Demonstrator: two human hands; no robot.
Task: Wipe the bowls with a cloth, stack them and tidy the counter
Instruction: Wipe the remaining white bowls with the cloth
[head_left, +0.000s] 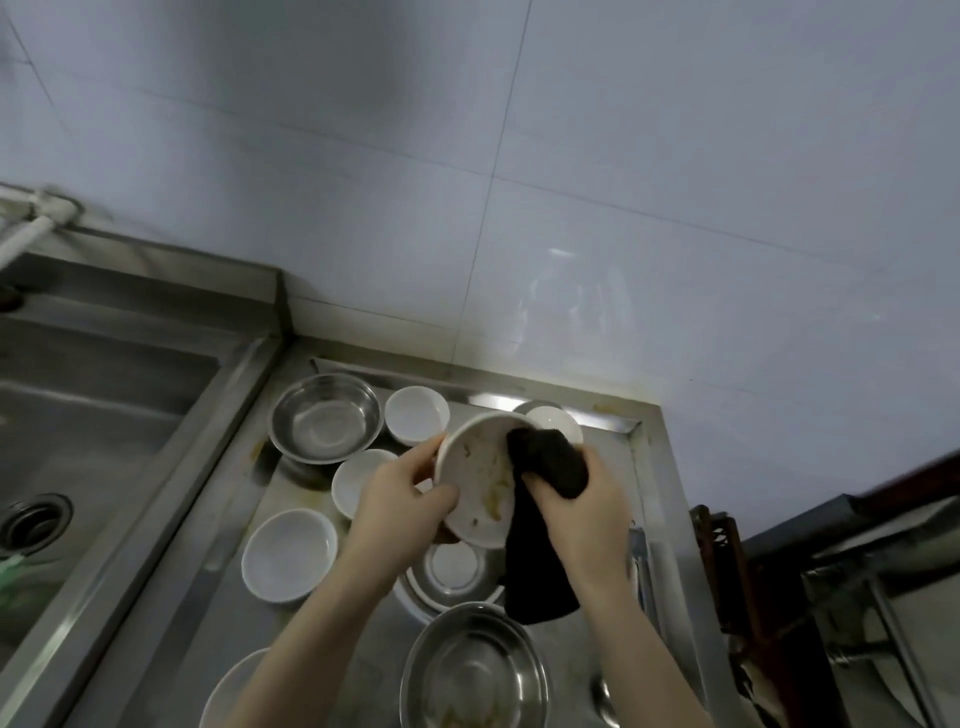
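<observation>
Black cloth (545, 462) bunched in right hand (582, 499), left hand (400, 499) gripping the dirty bowl (475, 480) rim; I'd scrub that stuck residue in circles, bowl tilted.

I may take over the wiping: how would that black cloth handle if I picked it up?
Probably floppy: the black cloth droops in a long fold below the right hand. It likely bunches easily, since its upper end is wadded against the dirty white bowl held by the left hand. It looks light; whether it is wet, I cannot tell.

The left hand (400, 499) grips a tilted, soiled white bowl (475, 486). The right hand (582, 512) presses a dark cloth (545, 460) inside it, above the steel counter (228, 613).
</observation>
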